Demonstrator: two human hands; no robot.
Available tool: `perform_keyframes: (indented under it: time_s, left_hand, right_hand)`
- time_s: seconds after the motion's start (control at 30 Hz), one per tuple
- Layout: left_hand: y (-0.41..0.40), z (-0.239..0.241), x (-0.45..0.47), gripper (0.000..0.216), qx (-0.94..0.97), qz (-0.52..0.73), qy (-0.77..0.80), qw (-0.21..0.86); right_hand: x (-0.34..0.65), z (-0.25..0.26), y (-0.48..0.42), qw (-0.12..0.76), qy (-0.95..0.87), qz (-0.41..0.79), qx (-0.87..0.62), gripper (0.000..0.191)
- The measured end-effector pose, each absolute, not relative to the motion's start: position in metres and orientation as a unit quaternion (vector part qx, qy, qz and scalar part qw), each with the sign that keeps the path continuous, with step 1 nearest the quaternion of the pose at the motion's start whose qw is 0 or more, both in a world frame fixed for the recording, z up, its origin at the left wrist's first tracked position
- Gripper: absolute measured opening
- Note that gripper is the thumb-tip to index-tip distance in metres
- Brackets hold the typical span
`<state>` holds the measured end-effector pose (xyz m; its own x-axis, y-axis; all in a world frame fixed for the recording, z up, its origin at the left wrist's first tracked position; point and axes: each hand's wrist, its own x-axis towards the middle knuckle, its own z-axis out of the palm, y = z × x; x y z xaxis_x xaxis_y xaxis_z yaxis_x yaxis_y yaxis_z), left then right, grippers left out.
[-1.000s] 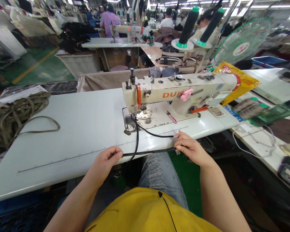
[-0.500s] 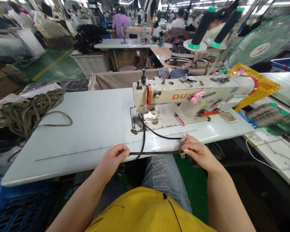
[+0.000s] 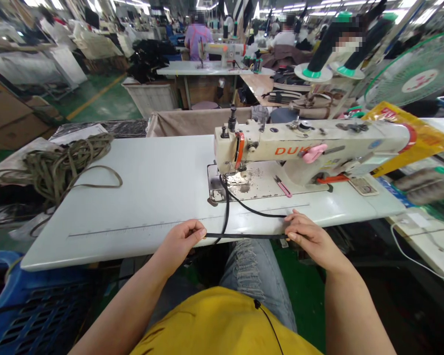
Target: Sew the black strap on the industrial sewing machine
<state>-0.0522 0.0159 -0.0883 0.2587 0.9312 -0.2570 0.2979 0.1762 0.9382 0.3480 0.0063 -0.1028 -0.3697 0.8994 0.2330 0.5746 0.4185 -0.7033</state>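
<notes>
A narrow black strap [image 3: 247,236] is stretched level between my two hands at the table's front edge. My left hand [image 3: 187,239] pinches one end of that stretch between thumb and fingers. My right hand [image 3: 305,234] pinches the other, and a slack length curves from it back to the needle area of the sewing machine [image 3: 259,143]. Another length hangs from the machine across the tabletop, passing the taut stretch near my left hand. Pink-handled thread snips [image 3: 283,187] lie on the machine bed, to the right of the needle.
A pile of olive-brown straps [image 3: 66,162] lies at the table's left end, one loop reaching onto the white tabletop [image 3: 163,182]. A blue plastic basket [image 3: 7,286] stands below left. Thread cones [image 3: 325,49], a green fan [image 3: 418,79] and a yellow bag [image 3: 403,143] are at right.
My view has turned slightly left, so the scene sits further right in the picture. Both hands keep their hold on the strap, with almost no movement relative to the table.
</notes>
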Motion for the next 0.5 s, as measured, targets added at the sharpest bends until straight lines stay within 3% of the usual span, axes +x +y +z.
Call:
perform_keyframes:
  time_s: [0.3, 0.5]
  left_hand:
    - [0.018, -0.069, -0.066, 0.014, 0.727, 0.231, 0.488, 0.424]
    - [0.017, -0.067, -0.076, 0.017, 0.79, 0.186, 0.471, 0.347]
  right_hand:
    - [0.342, -0.099, 0.002, 0.309, -0.805, 0.154, -0.483, 0.017]
    - [0.337, -0.096, -0.002, 0.295, -0.829, 0.051, -0.473, 0.012]
